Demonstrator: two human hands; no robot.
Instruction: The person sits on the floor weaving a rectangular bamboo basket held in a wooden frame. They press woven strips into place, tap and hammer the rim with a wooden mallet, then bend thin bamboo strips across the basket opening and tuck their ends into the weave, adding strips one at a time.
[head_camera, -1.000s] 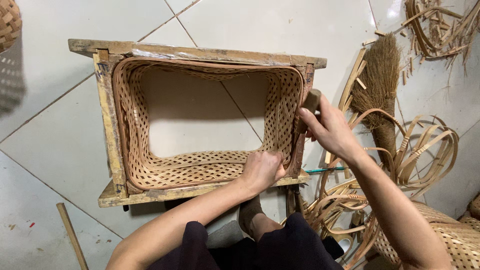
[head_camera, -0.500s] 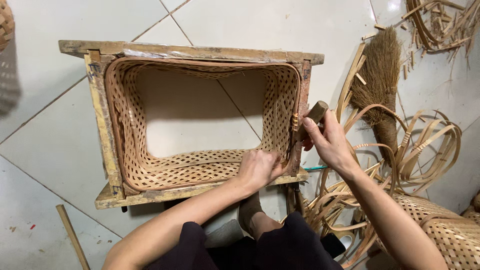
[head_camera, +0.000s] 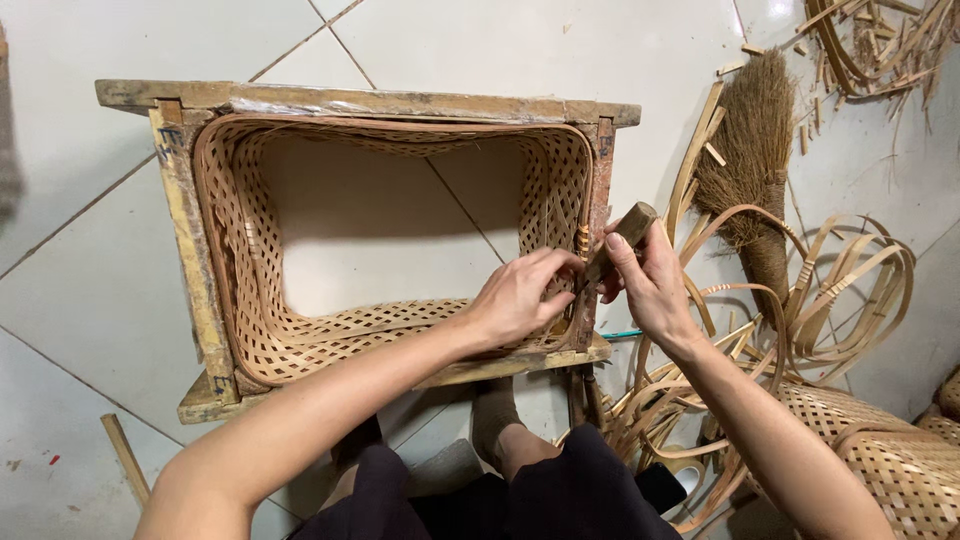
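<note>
A woven bamboo basket wall (head_camera: 260, 300) lines the inside of a rectangular wooden frame (head_camera: 190, 250) standing on the tiled floor. My left hand (head_camera: 520, 295) pinches the weave at the frame's near right corner, fingers closed on the bamboo strips. My right hand (head_camera: 650, 285) is just outside that corner, gripping a tool with a wooden handle (head_camera: 630, 225) whose lower end meets the frame's right post (head_camera: 598, 180).
A straw hand broom (head_camera: 750, 150) lies on the floor to the right. Loose curled bamboo strips (head_camera: 830, 290) pile up beside it. Part of a woven basket (head_camera: 900, 470) shows at the bottom right. A wooden stick (head_camera: 125, 455) lies at the bottom left.
My left hand has moved from the frame's near edge up to its right corner. My right hand with the tool has come lower and closer to the post.
</note>
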